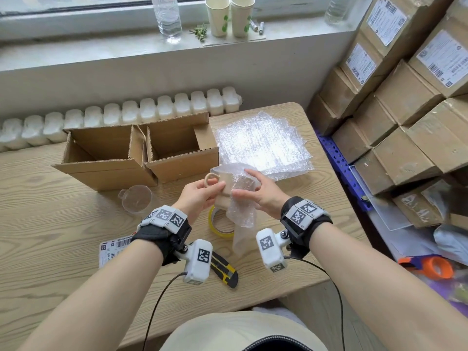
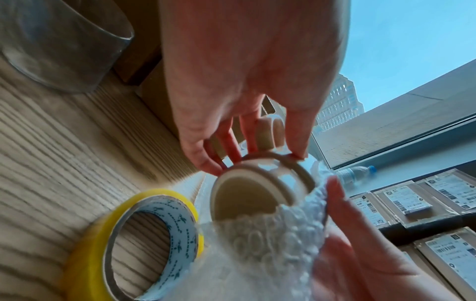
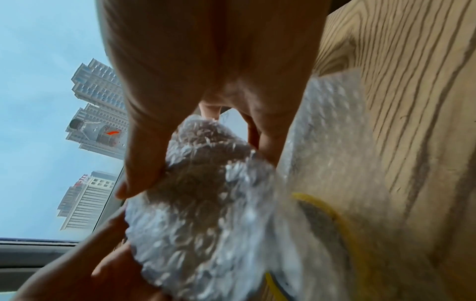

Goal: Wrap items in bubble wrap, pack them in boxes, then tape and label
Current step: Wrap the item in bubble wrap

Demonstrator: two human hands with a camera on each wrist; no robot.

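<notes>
Wrapping beige mug (image 1: 226, 186) in bubble wrap (image 1: 241, 198), both hands gripping.

I can't make out any wording here. The white labels (image 1: 361, 62) on the stacked boxes (image 1: 405, 97) at my right carry barcodes and rows of print too small to read. The sheet (image 1: 115, 248) on the bench (image 1: 50, 224) by my left wrist has barcodes, its text unclear. The wrist bands show square black-and-white markers (image 1: 164, 215), not letters. The tape roll's (image 2: 154, 234) core has a dotted blue pattern, no words
</notes>
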